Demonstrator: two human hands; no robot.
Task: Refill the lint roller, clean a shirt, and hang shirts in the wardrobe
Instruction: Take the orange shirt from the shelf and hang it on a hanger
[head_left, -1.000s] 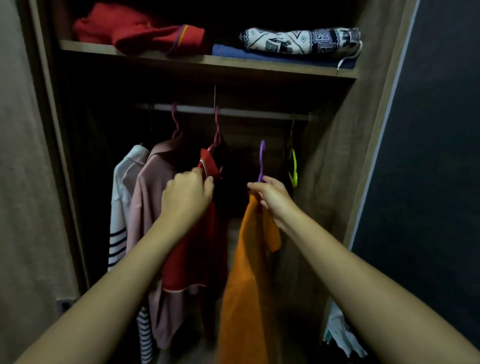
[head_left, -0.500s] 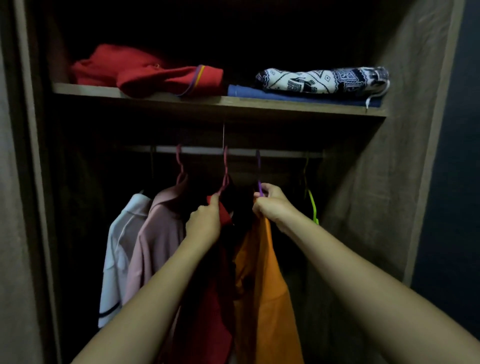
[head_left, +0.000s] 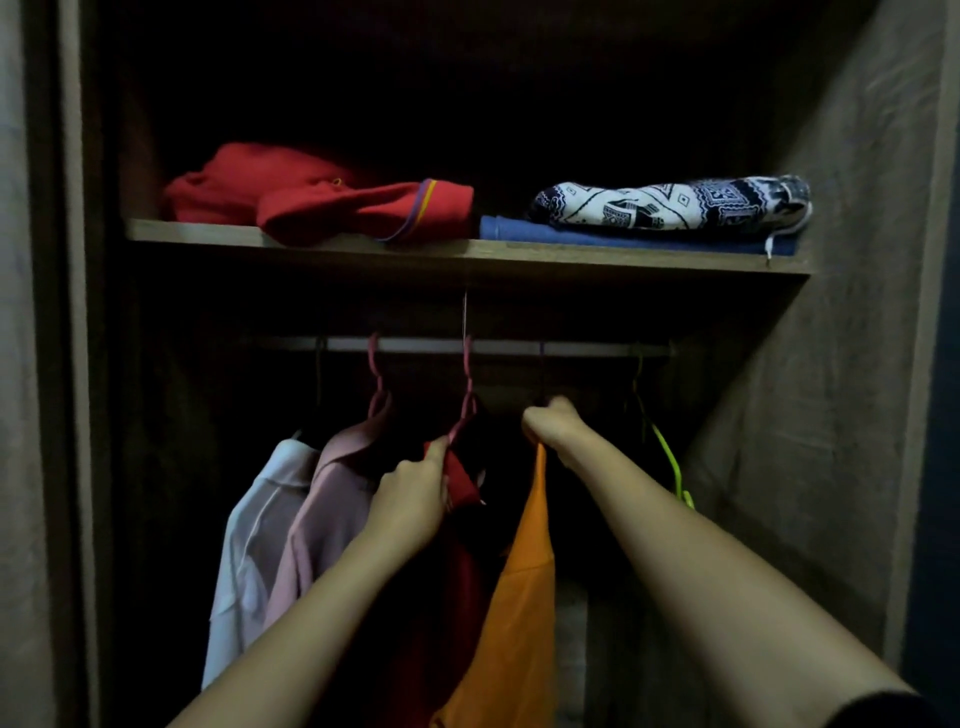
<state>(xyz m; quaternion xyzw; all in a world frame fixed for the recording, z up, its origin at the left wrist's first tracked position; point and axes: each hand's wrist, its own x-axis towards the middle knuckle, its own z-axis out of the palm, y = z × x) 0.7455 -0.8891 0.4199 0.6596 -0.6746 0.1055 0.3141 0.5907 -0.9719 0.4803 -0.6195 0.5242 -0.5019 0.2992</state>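
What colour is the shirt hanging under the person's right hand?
Orange shirt, clearest in the head view, below the right hand.

Bare-armed from the left hand (head_left: 410, 499) and the right hand (head_left: 550, 426) back along both forearms. Clad in a dark sleeve (head_left: 893, 709) only near the right elbow, just showing at the bottom corner.

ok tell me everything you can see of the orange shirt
The orange shirt is plain, bright, soft-looking fabric, hanging narrow and edge-on with a fold partway down. The right hand grips its top at the hanger neck, below the rail; the hook is too dark to judge. It hangs right of the red shirt, and its hem runs out of frame.
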